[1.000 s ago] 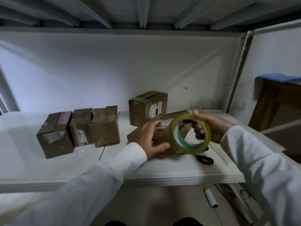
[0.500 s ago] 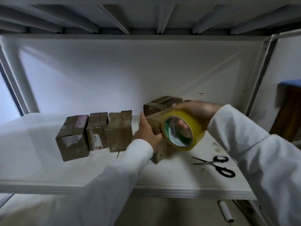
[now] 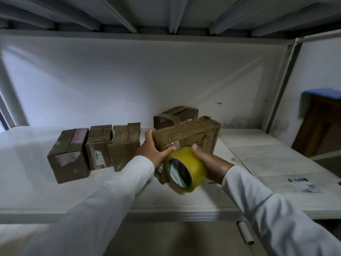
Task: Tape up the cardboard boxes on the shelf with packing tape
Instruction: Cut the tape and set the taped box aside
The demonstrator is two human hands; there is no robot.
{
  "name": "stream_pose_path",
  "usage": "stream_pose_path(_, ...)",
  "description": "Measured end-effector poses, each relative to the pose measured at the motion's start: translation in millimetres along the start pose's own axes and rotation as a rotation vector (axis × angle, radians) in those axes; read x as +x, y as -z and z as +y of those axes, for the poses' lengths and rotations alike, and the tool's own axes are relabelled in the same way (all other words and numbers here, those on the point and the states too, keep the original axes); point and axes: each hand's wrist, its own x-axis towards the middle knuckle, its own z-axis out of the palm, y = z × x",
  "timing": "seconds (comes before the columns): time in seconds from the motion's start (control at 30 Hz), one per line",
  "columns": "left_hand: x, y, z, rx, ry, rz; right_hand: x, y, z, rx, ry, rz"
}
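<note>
The box in hand [image 3: 186, 139] stands tilted on the shelf [image 3: 184, 202], near edge down and far edge raised, right of centre. The left hand [image 3: 155, 150] grips its near-left corner, fingers over the top and thumb across the near face; judged purpose: to steady the box and present the seam to the tape.

The right hand [image 3: 208, 163] holds the tape roll [image 3: 184, 169], fingers curled round its outer band, with the roll touching the near face of the box. A short clear strip appears to run from the roll onto that face by the left thumb; the join is small and not certain. The step is judged to be tape being laid on or drawn along.

The box is brown cardboard, flat and wide, creased, with printed marking on its right side and glossy tape already across the top.

Three smaller boxes [image 3: 96, 148] stand in a row to the left, touching. A further box [image 3: 175, 115] sits behind the held one.
</note>
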Motion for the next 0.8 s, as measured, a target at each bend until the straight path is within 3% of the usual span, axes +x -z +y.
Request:
stream_pose_path(0.07,1.5,1.0,-1.1,-0.026,0.013,0.011,4.9,32.3,7.7,-0.015,0.002,0.233)
stream_pose_path(0.13,2.9,0.5,-2.7,-0.049,0.026,0.035,5.7,69.3,21.5,-0.381,-0.052,0.465)
stream_pose_path(0.17,3.3,-0.5,-3.2,-0.055,0.025,0.041,3.6,84.1,29.6,-0.63,-0.133,0.471)
stream_pose_path(0.23,2.8,-3.0,-3.5,-0.056,0.004,0.044,-3.5,98.6,46.6,-1.05,-0.295,0.305)
stream_pose_path(0.3,2.8,-5.1,-3.8,-0.056,-0.023,0.052,-9.8,96.6,58.3,-1.23,-0.331,0.238)
stream_pose_path(0.43,6.8,-5.4,-4.9,-0.06,-0.017,0.064,-9.4,97.7,64.9,-1.299,-0.39,0.299)
stream_pose_path(0.63,7.5,-2.8,-9.0,-0.062,-0.041,0.013,-11.3,106.0,44.4,-1.312,-0.591,0.176)
stream_pose_path(0.7,8.3,-2.4,-8.8,-0.041,-0.069,-0.007,-15.4,118.3,32.3,-1.115,-0.557,0.163)
stream_pose_path(0.8,11.8,-2.4,-9.3,-0.017,-0.083,-0.039,-20.6,135.8,9.7,-0.611,-0.356,0.147)
